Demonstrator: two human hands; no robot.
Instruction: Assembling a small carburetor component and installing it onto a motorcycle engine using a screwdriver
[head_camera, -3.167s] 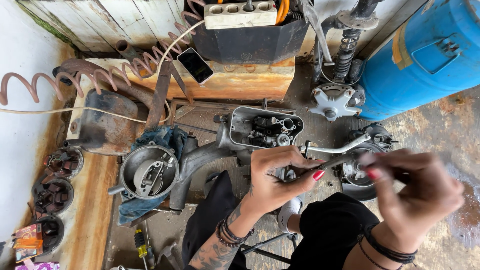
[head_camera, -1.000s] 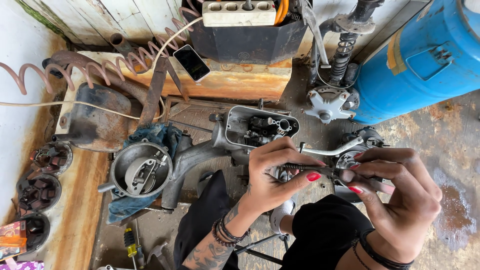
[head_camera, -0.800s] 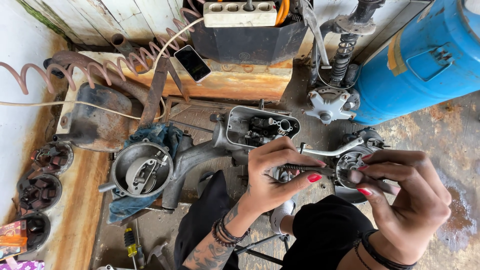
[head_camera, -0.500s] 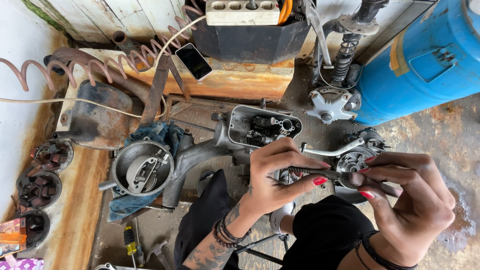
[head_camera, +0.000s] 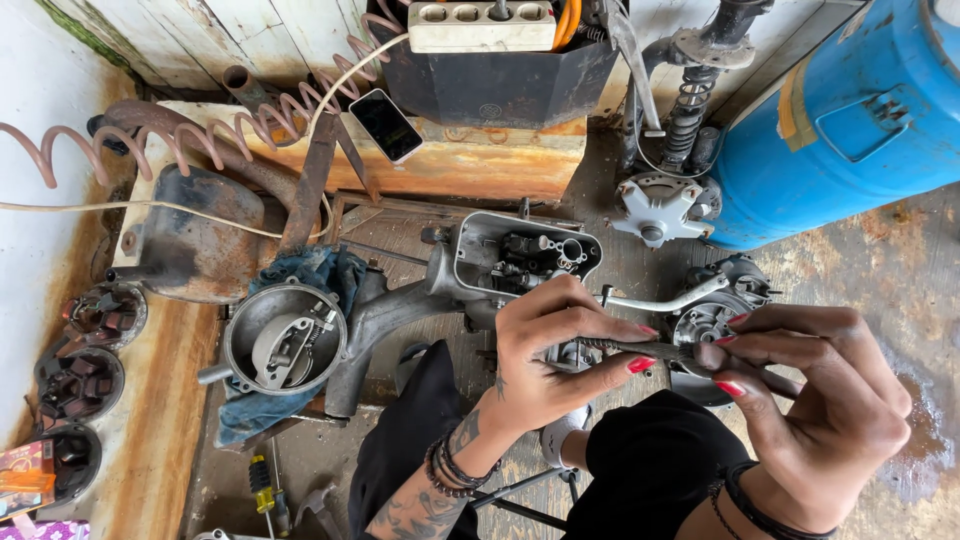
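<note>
Ctr-right of frame: left hand (head_camera: 548, 352) and right hand (head_camera: 812, 400) both pinching thin dark rod (head_camera: 632, 347); rod tip hidden under fingers, type unclear.

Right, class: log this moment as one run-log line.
left hand: pinching thin metal rod | right hand: fingers on rod's other end | below: engine casing, kick lever
</note>
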